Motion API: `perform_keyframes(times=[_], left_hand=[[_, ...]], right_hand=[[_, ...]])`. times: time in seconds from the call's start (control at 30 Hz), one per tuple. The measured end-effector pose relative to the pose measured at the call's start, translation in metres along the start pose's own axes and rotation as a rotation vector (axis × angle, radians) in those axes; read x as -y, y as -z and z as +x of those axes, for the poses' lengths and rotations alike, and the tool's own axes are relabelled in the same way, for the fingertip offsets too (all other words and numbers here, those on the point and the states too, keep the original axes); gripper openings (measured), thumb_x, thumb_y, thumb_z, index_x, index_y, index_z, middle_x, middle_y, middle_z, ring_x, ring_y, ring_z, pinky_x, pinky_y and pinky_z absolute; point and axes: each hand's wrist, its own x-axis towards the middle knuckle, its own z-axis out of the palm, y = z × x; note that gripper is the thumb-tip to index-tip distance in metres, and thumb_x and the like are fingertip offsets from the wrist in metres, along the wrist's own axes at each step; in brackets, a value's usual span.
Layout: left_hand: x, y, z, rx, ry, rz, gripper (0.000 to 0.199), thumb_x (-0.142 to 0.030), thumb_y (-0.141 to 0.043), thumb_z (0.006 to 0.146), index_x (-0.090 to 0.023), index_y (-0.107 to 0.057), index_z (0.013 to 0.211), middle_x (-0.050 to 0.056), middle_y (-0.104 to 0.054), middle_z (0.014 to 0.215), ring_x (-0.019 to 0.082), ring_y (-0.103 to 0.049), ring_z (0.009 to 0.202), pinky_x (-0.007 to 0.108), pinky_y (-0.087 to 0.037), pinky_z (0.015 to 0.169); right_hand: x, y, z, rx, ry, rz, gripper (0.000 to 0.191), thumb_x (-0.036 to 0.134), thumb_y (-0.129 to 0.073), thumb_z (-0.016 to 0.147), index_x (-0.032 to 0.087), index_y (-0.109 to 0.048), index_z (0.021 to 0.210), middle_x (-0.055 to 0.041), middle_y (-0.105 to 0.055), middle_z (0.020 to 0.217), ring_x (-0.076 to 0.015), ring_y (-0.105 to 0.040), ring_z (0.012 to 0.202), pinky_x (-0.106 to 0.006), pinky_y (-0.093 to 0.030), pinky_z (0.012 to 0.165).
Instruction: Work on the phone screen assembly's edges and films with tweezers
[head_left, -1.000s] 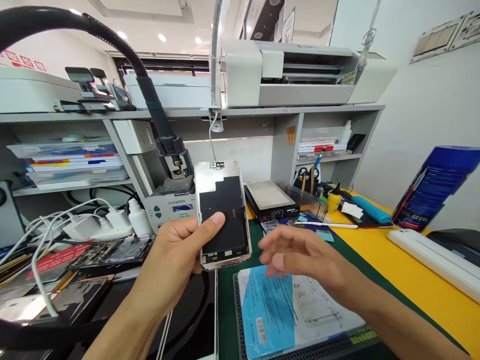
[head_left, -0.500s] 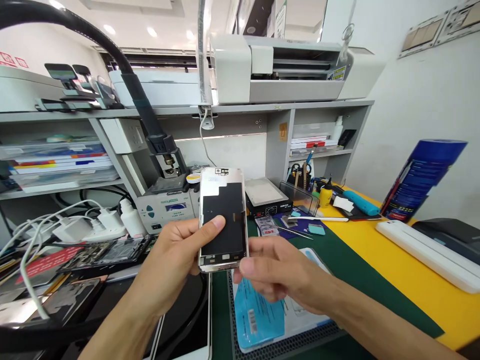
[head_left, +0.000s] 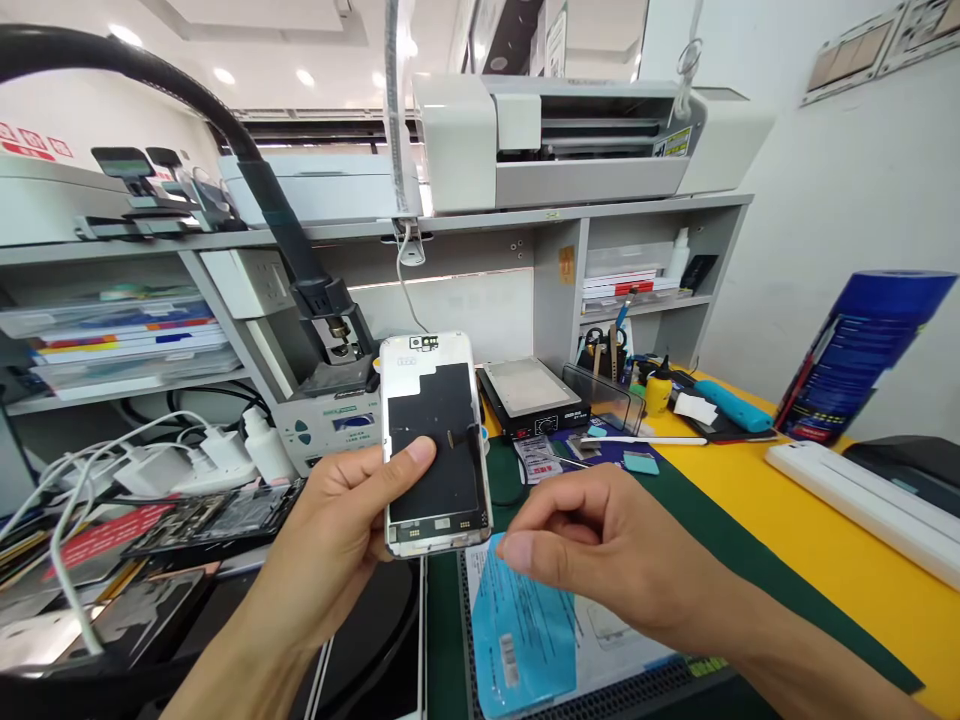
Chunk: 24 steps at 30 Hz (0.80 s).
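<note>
Head view: left hand (head_left: 341,515) grips a flat, silver-white rectangular phone part (head_left: 451,410) with a black panel, thumb pressed on the panel, other fingers mostly hidden behind. Part is held up near the middle of the view, panel side to the camera, leaning slightly. Right hand (head_left: 607,550) is just to its right, apart from it, fingers loosely curled, thumb tip close to the forefinger; cannot tell whether anything small sits between them. Below the right hand, a blue-and-white printed plastic packet (head_left: 525,645) lies on a black perforated tray (head_left: 600,706), which rests on a dark green mat (head_left: 757,580) over a yellow tabletop (head_left: 817,510). Behind the part, a low black box with a pale flat top plate (head_left: 531,388). Right of that box, a small yellow bottle (head_left: 658,393); farther right, a tilted dark-blue can (head_left: 862,350). Nearer, a slender white stick (head_left: 649,440) with a small teal block (head_left: 640,463) just beneath. Left of the left hand, an opened black device with exposed circuitry (head_left: 232,518). Beyond it, a squat white plastic bottle (head_left: 268,450) beside a grey instrument box with a small display (head_left: 337,418).
</note>
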Motion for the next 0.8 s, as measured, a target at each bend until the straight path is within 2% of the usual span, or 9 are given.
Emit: perform_keyframes(times=[0.17,0.23,0.33,0.47,0.53,0.6,0.67,0.8], left_hand=[[0.000,-0.004,-0.001,-0.070,0.001,-0.010,0.035,-0.042,-0.077,0.070,-0.014,-0.065,0.053,-0.002,-0.052,0.045,0.005,-0.041,0.040,0.016,-0.030,0.038],[0.002,-0.005,0.000,-0.095,0.003,-0.011,0.035,-0.043,-0.076,0.071,-0.014,-0.064,0.055,-0.002,-0.053,0.047,0.005,-0.042,0.041,0.016,-0.030,0.039],[0.006,-0.010,0.001,-0.129,-0.014,-0.058,0.033,-0.043,-0.075,0.073,-0.015,-0.062,0.061,-0.003,-0.054,0.053,0.005,-0.043,0.045,0.015,-0.031,0.041],[0.013,-0.022,0.000,-0.193,-0.027,-0.175,0.038,-0.043,-0.076,0.072,-0.017,-0.052,0.060,-0.009,-0.039,0.048,0.002,-0.028,0.040,0.014,-0.021,0.036],[0.017,-0.029,0.000,-0.223,-0.031,-0.196,0.046,-0.044,-0.076,0.073,-0.018,-0.042,0.055,-0.010,-0.032,0.045,0.002,-0.024,0.038,0.015,-0.021,0.035],[0.020,-0.034,0.000,-0.241,-0.034,-0.178,0.048,-0.046,-0.073,0.074,-0.018,-0.040,0.054,-0.009,-0.034,0.043,0.002,-0.027,0.037,0.015,-0.023,0.035],[0.022,-0.037,0.001,-0.232,-0.021,-0.147,0.043,-0.048,-0.071,0.076,-0.018,-0.047,0.057,-0.008,-0.041,0.042,0.003,-0.031,0.035,0.016,-0.026,0.034],[0.024,-0.040,0.002,-0.100,-0.002,-0.128,0.032,-0.046,-0.066,0.081,-0.017,-0.058,0.069,-0.003,-0.057,0.049,0.010,-0.050,0.039,0.024,-0.044,0.040]], right_hand=[[-0.001,0.000,0.000,-0.066,0.061,0.040,0.027,0.043,-0.070,0.083,0.017,-0.072,0.078,0.0055,-0.041,0.055,-0.0069,-0.029,0.052,-0.023,-0.023,0.046],[-0.001,0.000,0.000,-0.110,0.093,0.049,0.027,0.044,-0.069,0.084,0.018,-0.072,0.079,0.0046,-0.045,0.058,-0.0067,-0.032,0.054,-0.022,-0.025,0.047],[0.000,-0.001,0.001,-0.166,0.132,0.085,0.026,0.043,-0.069,0.085,0.018,-0.072,0.081,0.0062,-0.041,0.055,-0.0051,-0.030,0.049,-0.020,-0.025,0.044],[0.000,-0.001,0.003,-0.259,0.132,0.092,0.028,0.046,-0.067,0.085,0.018,-0.072,0.085,0.0079,-0.034,0.050,-0.0048,-0.026,0.045,-0.020,-0.021,0.040],[0.000,-0.001,0.003,-0.299,0.132,0.089,0.029,0.047,-0.066,0.086,0.019,-0.072,0.086,0.0080,-0.033,0.050,-0.0050,-0.025,0.045,-0.021,-0.020,0.040],[0.001,0.000,0.004,-0.331,0.139,0.082,0.029,0.047,-0.065,0.086,0.019,-0.072,0.085,0.0076,-0.034,0.051,-0.0055,-0.024,0.046,-0.021,-0.021,0.041],[0.002,0.001,0.004,-0.358,0.163,0.057,0.030,0.047,-0.064,0.087,0.018,-0.072,0.084,0.0055,-0.042,0.055,-0.0067,-0.031,0.050,-0.021,-0.029,0.045],[0.001,0.004,0.008,-0.405,0.241,-0.029,0.025,0.043,-0.063,0.088,0.020,-0.073,0.085,-0.0011,-0.060,0.076,-0.0135,-0.050,0.071,-0.026,-0.042,0.064]])
